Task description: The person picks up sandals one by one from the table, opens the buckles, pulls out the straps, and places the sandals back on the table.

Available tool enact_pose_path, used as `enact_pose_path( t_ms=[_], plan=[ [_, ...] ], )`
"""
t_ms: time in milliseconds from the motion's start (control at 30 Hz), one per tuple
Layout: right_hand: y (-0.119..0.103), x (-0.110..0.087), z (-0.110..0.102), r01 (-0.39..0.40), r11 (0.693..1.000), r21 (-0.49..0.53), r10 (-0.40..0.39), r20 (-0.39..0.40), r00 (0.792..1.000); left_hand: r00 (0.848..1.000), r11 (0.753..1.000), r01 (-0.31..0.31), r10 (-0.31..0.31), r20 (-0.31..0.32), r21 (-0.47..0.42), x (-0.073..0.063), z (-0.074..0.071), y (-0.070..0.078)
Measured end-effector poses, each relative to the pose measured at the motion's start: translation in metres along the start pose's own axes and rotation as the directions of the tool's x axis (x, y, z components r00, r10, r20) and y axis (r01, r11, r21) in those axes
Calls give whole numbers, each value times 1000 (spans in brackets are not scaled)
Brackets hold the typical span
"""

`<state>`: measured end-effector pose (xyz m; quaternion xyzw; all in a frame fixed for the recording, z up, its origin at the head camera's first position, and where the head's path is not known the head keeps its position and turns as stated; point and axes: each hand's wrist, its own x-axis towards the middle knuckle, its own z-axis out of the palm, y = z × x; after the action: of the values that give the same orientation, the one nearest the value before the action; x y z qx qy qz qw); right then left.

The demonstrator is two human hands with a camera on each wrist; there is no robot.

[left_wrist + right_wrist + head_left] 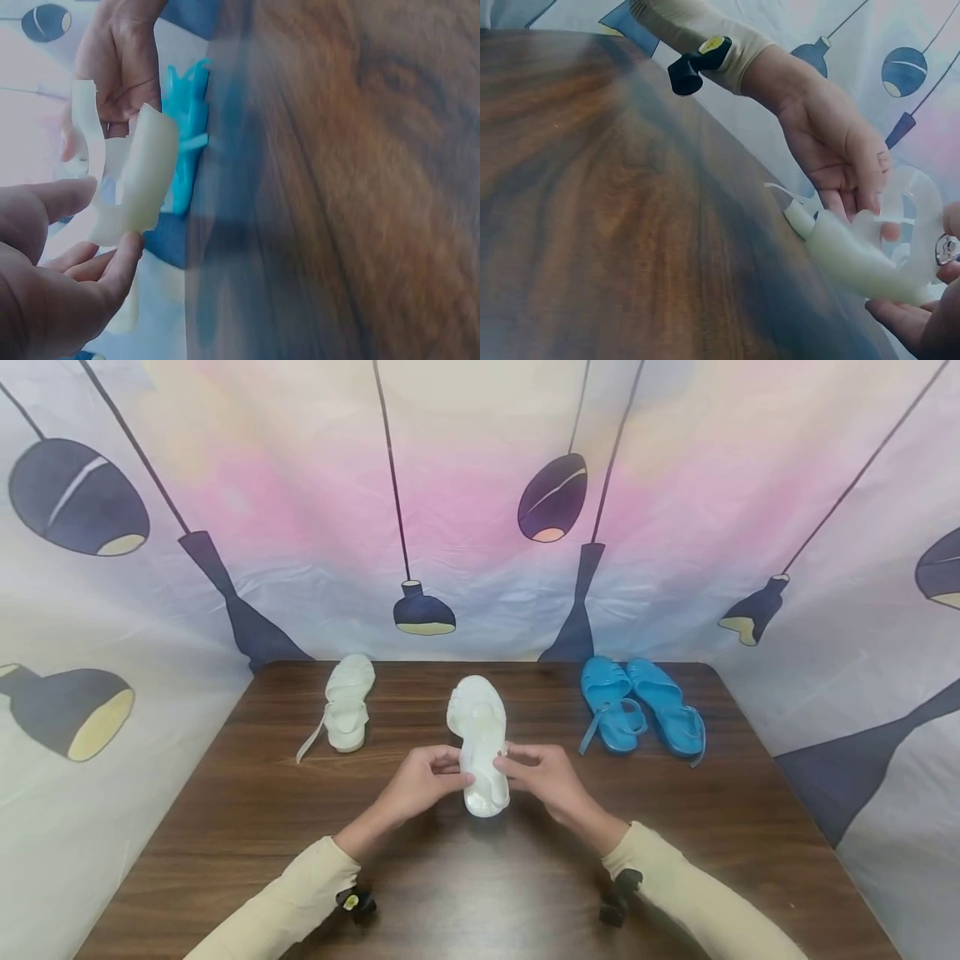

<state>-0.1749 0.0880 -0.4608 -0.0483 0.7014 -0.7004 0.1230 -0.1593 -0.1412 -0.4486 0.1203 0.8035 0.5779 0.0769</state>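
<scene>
A white sandal is held up above the middle of the table, its toe pointing away from me. My left hand pinches its left side near the heel, thumb on top and fingers underneath. On the opposite side my right hand grips the sandal by its strap and sole edge. A small metal buckle shows beside the right fingers in the right wrist view. In the left wrist view the raised sandal is seen from its heel end, between both hands.
Another white sandal lies at the back left of the brown wooden table, its strap hanging loose. At the back right are two blue sandals, one beside the other. A patterned cloth hangs behind the table.
</scene>
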Motion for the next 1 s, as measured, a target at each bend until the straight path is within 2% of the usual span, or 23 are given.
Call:
enact_pose_path(
  t_ms=[300, 533, 767, 900, 1000],
  plan=[
    [-6, 31, 18, 11, 993, 117, -13, 19, 1000, 998, 999, 25, -23, -59, 27, 10, -28, -6],
    [-10, 54, 30, 38, 982, 184, -45, 33, 998, 998, 999, 13, -11, -56, 32, 18, -51, -7],
    [-16, 78, 44, 44, 978, 202, -59, 69, 996, 997, 1000, 17, -17, -77, -2, 26, -75, -13],
    [-16, 90, 55, 28, 971, 236, -50, 88, 995, 996, 1000, -6, 4, -95, -19, 29, -93, -20],
    [-15, 96, 66, 14, 965, 263, -43, 106, 993, 989, 1000, -26, 25, -144, -4, 30, -112, -27]
  ],
)
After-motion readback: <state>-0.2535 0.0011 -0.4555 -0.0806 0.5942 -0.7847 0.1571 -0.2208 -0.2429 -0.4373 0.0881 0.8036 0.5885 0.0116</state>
